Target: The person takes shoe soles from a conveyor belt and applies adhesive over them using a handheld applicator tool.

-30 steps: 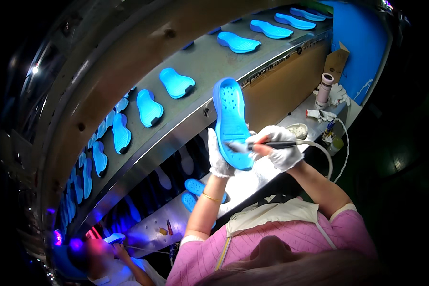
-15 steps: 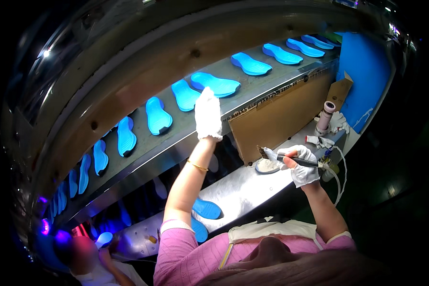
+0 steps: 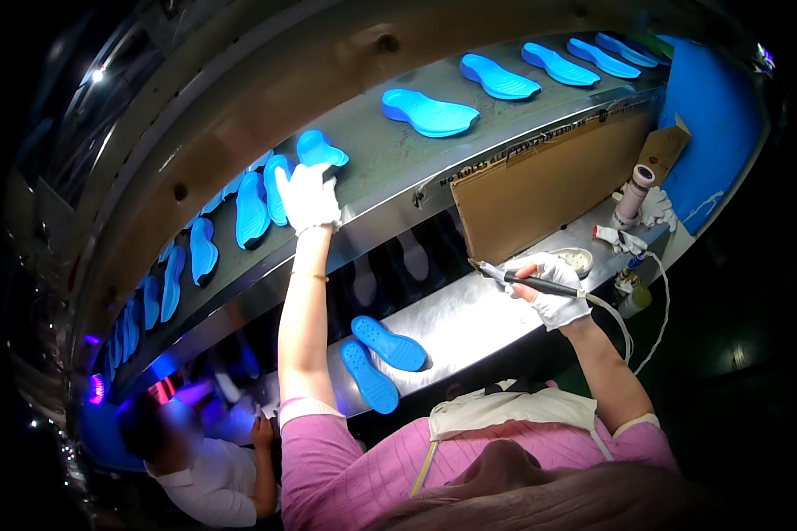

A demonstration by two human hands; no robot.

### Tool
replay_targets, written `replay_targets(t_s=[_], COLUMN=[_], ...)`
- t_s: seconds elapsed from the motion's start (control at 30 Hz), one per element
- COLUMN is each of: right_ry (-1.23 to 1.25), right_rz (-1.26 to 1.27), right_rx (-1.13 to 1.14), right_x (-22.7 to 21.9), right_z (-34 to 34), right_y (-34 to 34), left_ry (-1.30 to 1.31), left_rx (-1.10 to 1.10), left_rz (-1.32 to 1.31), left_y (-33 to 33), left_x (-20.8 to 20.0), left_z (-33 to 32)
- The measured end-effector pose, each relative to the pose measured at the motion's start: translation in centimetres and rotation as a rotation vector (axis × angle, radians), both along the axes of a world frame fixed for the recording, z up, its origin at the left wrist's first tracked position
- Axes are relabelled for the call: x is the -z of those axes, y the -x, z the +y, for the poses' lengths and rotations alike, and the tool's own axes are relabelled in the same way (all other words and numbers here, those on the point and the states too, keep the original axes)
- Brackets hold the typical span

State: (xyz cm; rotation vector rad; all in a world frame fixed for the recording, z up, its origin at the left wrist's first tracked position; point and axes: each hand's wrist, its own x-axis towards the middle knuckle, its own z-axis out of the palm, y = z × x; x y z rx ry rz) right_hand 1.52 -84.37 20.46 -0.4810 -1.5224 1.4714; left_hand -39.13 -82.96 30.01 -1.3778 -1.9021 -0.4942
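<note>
My left hand, in a white glove, reaches over the conveyor with its fingers apart. It touches a blue shoe sole, partly covering it. One finger lies against another blue sole just to the left. My right hand, in a white glove with bare fingertips, is closed round a black-handled brush. The pale bristles point left above the white bench. A thin white tube runs from the rear of the handle.
More blue soles lie in a row on the grey conveyor. Two darker blue insoles rest on the white bench. Cardboard stands against the conveyor's side. A pink bottle and gloves are at right. Another person sits at lower left.
My left hand has moved left along the conveyor, and the two soles by it have shifted left. My right hand still holds the brush, its bristles turned slightly. The view has shifted.
</note>
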Motion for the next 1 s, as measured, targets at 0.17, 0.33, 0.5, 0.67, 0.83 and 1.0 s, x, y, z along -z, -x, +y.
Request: replay_targets(t_s=[0.17, 0.33, 0.5, 0.67, 0.83, 1.0], right_ry=[0.056, 0.155, 0.16, 0.114, 0.046, -0.132], right_rz=[-0.007, -0.063, 0.006, 0.044, 0.009, -0.071], right_rx=[-0.042, 0.009, -0.113, -0.219, -0.301, -0.081], right_x=[0.4, 1.2, 1.7, 0.5, -0.5, -0.9], right_z=[0.6, 0.9, -0.1, -1.4, -2.2, -2.2], right_y=[0.3, 1.5, 3.0, 3.5, 5.7, 8.1], left_ry=[-0.528, -0.541, -0.147, -0.2, -0.24, -0.518], left_rx=[0.509, 1.8, 1.902, 1.129, 1.061, 0.922], left_rz=[-0.604, -1.469, -2.419, -2.655, -2.739, -2.647], left_y=[-3.0, -4.6, -9.2, -15.4, -18.8, -20.8], left_x=[-2.3, -5.8, 3.1, 10.7, 10.4, 12.0], left_z=[-7.0, -12.7, -11.7, -14.7, -15.8, -14.2])
